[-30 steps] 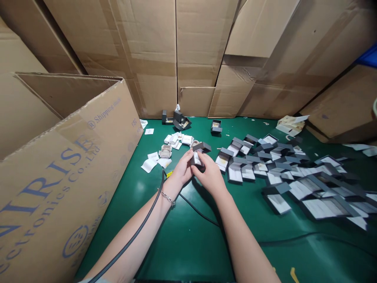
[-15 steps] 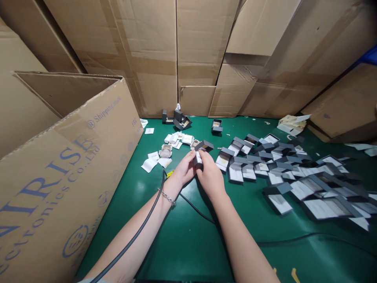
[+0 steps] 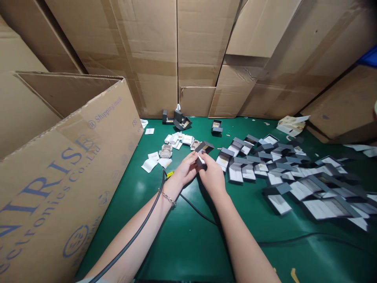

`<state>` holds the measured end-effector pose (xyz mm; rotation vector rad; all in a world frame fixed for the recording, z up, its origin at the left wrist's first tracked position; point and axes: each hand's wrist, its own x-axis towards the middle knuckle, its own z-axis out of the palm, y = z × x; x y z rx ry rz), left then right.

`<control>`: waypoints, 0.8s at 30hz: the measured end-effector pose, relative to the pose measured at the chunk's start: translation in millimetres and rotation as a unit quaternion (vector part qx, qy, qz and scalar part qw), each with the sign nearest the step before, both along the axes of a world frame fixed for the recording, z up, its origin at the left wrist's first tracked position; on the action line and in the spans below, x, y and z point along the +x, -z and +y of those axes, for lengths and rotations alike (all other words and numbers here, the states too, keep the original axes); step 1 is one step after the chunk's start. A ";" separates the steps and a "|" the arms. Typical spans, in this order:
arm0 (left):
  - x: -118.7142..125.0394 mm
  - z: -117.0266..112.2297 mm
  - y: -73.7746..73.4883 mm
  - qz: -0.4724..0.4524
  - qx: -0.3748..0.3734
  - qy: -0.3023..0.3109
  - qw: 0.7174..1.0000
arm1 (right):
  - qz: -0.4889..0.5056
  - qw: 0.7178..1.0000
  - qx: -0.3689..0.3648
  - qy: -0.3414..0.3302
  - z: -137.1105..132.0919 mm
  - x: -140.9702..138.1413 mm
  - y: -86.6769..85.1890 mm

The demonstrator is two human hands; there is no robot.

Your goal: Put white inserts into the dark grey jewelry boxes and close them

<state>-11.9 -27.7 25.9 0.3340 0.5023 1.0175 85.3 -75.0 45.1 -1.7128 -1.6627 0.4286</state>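
Both hands, left [image 3: 186, 169] and right [image 3: 212, 177], grip one small grey box [image 3: 202, 151] (lid hinged open) just above the green tabletop [image 3: 188, 236]. More open boxes [image 3: 282, 173] lie scattered to the right.

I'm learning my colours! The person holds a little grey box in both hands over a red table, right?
Not quite. The head view shows the table is green, not red. The left hand and right hand do hold the little grey box over it.
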 end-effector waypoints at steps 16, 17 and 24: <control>0.3 2.1 1.3 0.002 -0.010 -0.004 1.000 | -0.002 0.999 -0.022 0.027 -1.0 -1.5 1.5; 0.3 1.5 0.1 0.003 -0.012 -0.002 1.000 | -0.006 0.999 -0.026 0.031 -1.1 -1.1 1.4; 0.8 -1.9 -5.7 -0.006 -0.021 -0.001 1.000 | 0.010 1.000 -0.024 0.018 -0.6 2.5 -1.2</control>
